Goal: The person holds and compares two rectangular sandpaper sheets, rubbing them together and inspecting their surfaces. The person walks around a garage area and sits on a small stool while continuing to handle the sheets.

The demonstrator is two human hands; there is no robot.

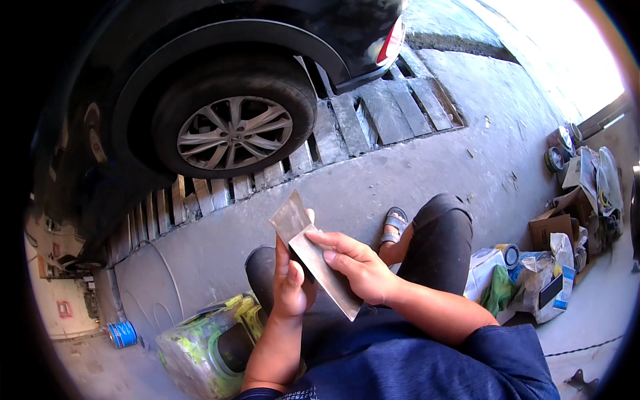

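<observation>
In front of my lap, my left hand [291, 287] is closed around a flat metal scraper [291, 217] whose wide end points up and away from me. My right hand [357, 263] grips a second metal scraper [327, 283] with thumb and fingers; this one slants down toward my shirt. The two scrapers meet and overlap between my hands. How my left fingers wrap the handle end is partly hidden. Beyond them stands a black car [233, 40] with its wheel [235, 133] facing me.
Slatted boards [380, 110] cover a pit under the car. At left are a blue can [122, 334], a paint-smeared yellow-green container [200, 347] and a hose [170, 263]. To my right lie a green bag [499, 290], cardboard boxes [557, 223] and several cans.
</observation>
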